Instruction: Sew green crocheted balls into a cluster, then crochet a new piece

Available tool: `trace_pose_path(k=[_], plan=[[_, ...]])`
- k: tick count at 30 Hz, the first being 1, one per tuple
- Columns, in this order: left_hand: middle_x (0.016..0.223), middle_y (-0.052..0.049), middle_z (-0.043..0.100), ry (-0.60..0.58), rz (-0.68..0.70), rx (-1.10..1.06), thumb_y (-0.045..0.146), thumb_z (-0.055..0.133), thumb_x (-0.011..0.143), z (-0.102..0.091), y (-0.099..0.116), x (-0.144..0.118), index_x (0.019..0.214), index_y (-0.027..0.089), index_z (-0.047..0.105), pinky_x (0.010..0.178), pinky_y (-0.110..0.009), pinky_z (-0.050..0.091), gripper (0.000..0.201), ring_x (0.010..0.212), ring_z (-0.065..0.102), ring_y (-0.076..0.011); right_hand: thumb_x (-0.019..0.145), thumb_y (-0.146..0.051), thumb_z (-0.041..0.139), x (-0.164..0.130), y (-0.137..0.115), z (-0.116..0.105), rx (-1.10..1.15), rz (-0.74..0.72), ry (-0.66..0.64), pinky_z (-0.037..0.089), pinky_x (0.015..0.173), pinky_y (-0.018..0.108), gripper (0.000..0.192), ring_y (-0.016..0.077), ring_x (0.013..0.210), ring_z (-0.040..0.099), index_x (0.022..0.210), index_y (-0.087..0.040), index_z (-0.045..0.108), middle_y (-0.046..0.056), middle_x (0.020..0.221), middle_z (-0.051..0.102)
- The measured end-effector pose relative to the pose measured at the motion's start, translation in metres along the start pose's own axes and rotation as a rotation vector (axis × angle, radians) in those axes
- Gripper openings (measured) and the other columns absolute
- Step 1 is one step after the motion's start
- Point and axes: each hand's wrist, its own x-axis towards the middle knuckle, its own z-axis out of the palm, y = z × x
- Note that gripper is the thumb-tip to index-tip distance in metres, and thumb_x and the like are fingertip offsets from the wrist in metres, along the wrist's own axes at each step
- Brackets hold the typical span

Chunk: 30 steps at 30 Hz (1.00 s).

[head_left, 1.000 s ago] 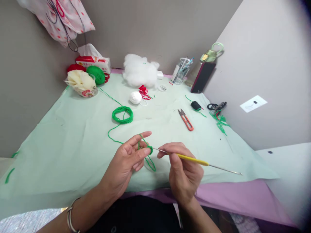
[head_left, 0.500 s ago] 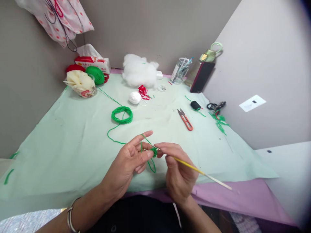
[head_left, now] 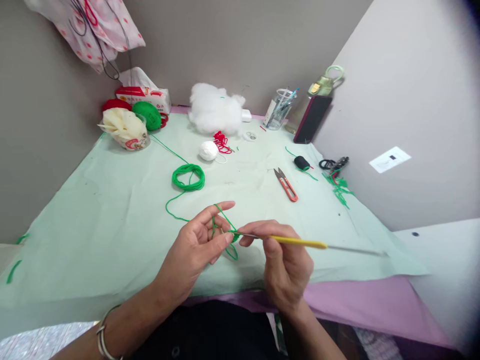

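My left hand (head_left: pixel 197 250) pinches a small green crochet piece (head_left: pixel 234 236) between thumb and fingers, with green yarn looped over the raised forefinger. My right hand (head_left: pixel 283 262) grips a crochet hook (head_left: pixel 300 243) with a yellow handle; its metal tip is in the green piece and its tail points right. The yarn runs back over the pale green cloth (head_left: pixel 112 210) to a loose green coil (head_left: pixel 188 177) and on to a green yarn ball (head_left: pixel 148 115).
Orange thread snips (head_left: pixel 287 185) lie right of centre. A white yarn ball (head_left: pixel 209 150), red yarn scraps (head_left: pixel 222 142) and white stuffing (head_left: pixel 214 114) sit farther back. A jar of tools (head_left: pixel 279 108), a bottle (head_left: pixel 322 87), a tissue box (head_left: pixel 144 95) and green offcuts (head_left: pixel 339 187) line the edges.
The hook swung from tail-down back to nearly level, its tip staying at the green piece. My right hand shifted slightly right; my left hand barely moved.
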Motion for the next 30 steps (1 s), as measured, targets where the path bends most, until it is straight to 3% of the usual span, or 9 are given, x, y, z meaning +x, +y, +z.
trace_pose_path(k=[5,10,14,16,18,21,24,28,30], plan=[[0.087,0.003,0.058,0.044,0.037,0.066,0.030,0.080,0.087,0.002,-0.004,0.000,0.133,0.028,0.066,0.052,-0.019,0.034,0.048,0.060,0.043,-0.0045,0.101,-0.009,0.048,-0.003,0.004,0.002,-0.245,-0.324,-0.037,0.063,0.076,0.033,0.030,0.0195,0.094,0.073,0.124,-0.019,0.064,0.008,0.096,0.074],[0.076,0.005,0.053,-0.040,-0.104,-0.176,0.033,0.084,0.083,0.006,-0.003,0.000,0.132,0.022,0.067,0.049,-0.017,0.030,0.053,0.054,0.035,-0.0033,0.096,-0.008,0.060,-0.007,0.007,0.003,-0.567,-0.447,-0.060,0.063,0.078,0.035,0.034,0.0225,0.101,0.070,0.125,-0.021,0.069,0.012,0.110,0.071],[0.068,0.008,0.041,-0.109,-0.225,-0.359,0.028,0.082,0.085,0.002,-0.003,0.003,0.124,0.018,0.073,0.046,-0.015,0.025,0.042,0.050,0.022,-0.0008,0.101,-0.011,0.052,-0.004,0.003,0.004,-0.245,-0.201,0.069,0.060,0.073,0.034,0.028,0.0190,0.088,0.068,0.117,-0.024,0.071,0.007,0.099,0.071],[0.074,0.006,0.047,-0.077,-0.188,-0.353,0.024,0.081,0.085,0.001,-0.002,0.004,0.121,0.019,0.075,0.046,-0.014,0.025,0.037,0.050,0.023,0.0007,0.104,-0.014,0.048,0.000,0.001,0.006,-0.005,-0.025,0.133,0.057,0.069,0.033,0.026,0.0162,0.077,0.065,0.110,-0.024,0.072,0.004,0.091,0.070],[0.082,0.004,0.054,-0.058,-0.152,-0.318,0.022,0.082,0.084,0.001,-0.002,0.004,0.118,0.021,0.076,0.045,-0.014,0.025,0.034,0.050,0.027,0.0015,0.103,-0.016,0.051,0.004,0.000,0.008,0.101,0.058,0.120,0.057,0.071,0.032,0.024,0.0163,0.080,0.067,0.105,-0.024,0.073,0.004,0.093,0.072],[0.079,0.004,0.054,-0.049,-0.097,-0.249,0.024,0.083,0.083,0.005,-0.004,0.003,0.117,0.023,0.076,0.046,-0.014,0.029,0.035,0.051,0.034,0.0003,0.100,-0.013,0.057,0.004,0.001,0.011,0.046,0.030,0.053,0.059,0.081,0.033,0.023,0.0182,0.094,0.070,0.107,-0.025,0.076,0.005,0.100,0.075],[0.081,0.004,0.056,-0.006,-0.050,-0.209,0.026,0.086,0.081,0.010,-0.007,0.002,0.120,0.024,0.075,0.049,-0.014,0.034,0.040,0.053,0.040,-0.0005,0.097,-0.007,0.059,-0.004,0.004,0.012,-0.109,-0.065,0.049,0.060,0.080,0.032,0.033,0.0172,0.094,0.070,0.117,-0.027,0.075,0.005,0.102,0.074],[0.073,0.006,0.050,-0.023,-0.144,-0.328,0.027,0.085,0.083,0.011,-0.008,0.003,0.121,0.021,0.075,0.046,-0.013,0.030,0.040,0.050,0.032,0.0000,0.093,-0.005,0.064,-0.011,0.006,0.010,-0.362,-0.254,0.024,0.061,0.078,0.035,0.042,0.0203,0.098,0.069,0.127,-0.029,0.073,0.009,0.116,0.070],[0.067,0.007,0.042,-0.064,-0.206,-0.391,0.025,0.083,0.084,0.009,-0.006,0.005,0.120,0.018,0.076,0.045,-0.013,0.027,0.038,0.050,0.025,-0.0002,0.094,-0.005,0.062,-0.009,0.005,0.008,-0.315,-0.202,0.068,0.060,0.077,0.035,0.038,0.0196,0.094,0.069,0.121,-0.028,0.075,0.007,0.109,0.072]])
